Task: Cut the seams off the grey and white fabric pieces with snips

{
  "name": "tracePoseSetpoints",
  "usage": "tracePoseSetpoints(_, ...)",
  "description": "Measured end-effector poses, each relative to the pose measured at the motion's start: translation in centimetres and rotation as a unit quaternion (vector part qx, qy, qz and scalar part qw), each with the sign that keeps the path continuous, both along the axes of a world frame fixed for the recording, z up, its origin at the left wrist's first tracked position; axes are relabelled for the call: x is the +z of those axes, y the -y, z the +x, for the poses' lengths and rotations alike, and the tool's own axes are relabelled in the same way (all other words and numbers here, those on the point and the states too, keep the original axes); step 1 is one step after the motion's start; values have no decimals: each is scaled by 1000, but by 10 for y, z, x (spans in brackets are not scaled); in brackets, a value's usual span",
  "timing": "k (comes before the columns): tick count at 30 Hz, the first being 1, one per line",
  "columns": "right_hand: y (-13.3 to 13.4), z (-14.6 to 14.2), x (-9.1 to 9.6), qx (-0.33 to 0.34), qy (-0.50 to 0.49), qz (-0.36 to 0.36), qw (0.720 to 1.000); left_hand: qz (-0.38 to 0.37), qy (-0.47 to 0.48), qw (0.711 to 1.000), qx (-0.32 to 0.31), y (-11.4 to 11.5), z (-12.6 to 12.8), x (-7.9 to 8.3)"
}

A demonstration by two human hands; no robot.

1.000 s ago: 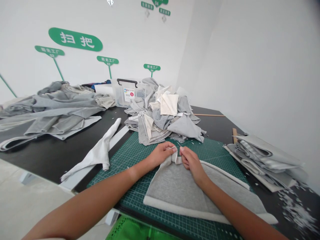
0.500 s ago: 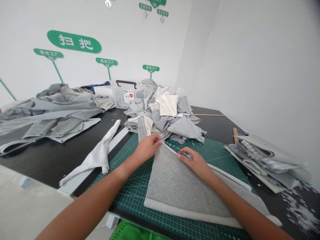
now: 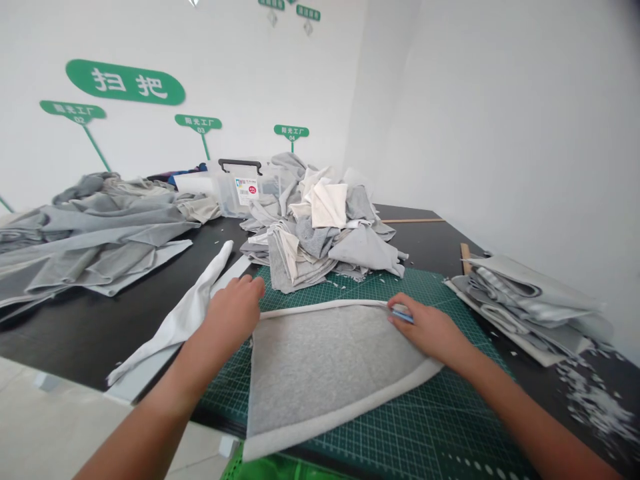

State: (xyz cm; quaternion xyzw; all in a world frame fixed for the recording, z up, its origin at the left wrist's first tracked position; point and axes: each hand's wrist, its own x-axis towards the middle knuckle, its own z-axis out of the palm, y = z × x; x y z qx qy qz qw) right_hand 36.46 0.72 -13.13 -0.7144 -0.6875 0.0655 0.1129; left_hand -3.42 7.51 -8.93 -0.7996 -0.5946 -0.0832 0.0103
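A grey fabric piece (image 3: 320,373) with pale folded edges is stretched out over the green cutting mat (image 3: 445,400). At its upper left corner my left hand (image 3: 234,310) is closed on the far edge, knuckles up. My right hand (image 3: 425,327) pinches the same edge near the upper right corner. A slim blue tool (image 3: 403,317) pokes out between the right fingers; its tip and exact kind are hidden. Between the hands the far edge runs nearly straight.
Behind the mat rises a heap of grey and cream cloth pieces (image 3: 325,233) beside a clear plastic box (image 3: 235,190). A white cloth (image 3: 180,320) and a grey cloth pile (image 3: 115,227) lie left. Folded fabric (image 3: 530,300) and pale scraps (image 3: 595,400) lie right.
My hands have moved apart, the left one leftward and the right one rightward. The fabric has shifted left and turned, its far edge now running across the view.
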Motion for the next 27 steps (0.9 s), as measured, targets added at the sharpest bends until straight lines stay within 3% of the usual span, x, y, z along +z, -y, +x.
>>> tracePoseSetpoints(2, -2, 11, -3, -18, 14, 2, 1000, 35, 25, 997, -62, 7, 17, 9)
tracePoseSetpoints(5, -6, 22, -6, -35, 22, 3, 999, 6, 90, 973, -212, 14, 54, 20)
tracePoseSetpoints(9, -7, 30, -4, -25, -9, 11, 1000, -29, 113, 938, -327, 11, 110, 15)
tracePoseSetpoints(13, -1, 31, 12, 41, -140, -6, 989, 4, 119, 926, -358, -4, 159, -10)
tracePoseSetpoints(17, 6, 31, 24, 88, -259, -45, 961, -4, 136, 901, -411, -18, 188, -27)
tracePoseSetpoints(20, 5, 33, 23, 87, -275, -57, 956, -26, 155, 887, -434, -19, 195, -35)
tracePoseSetpoints(27, -3, 46, 9, 61, -243, -58, 966, -136, 258, 879, -378, -27, 187, -53)
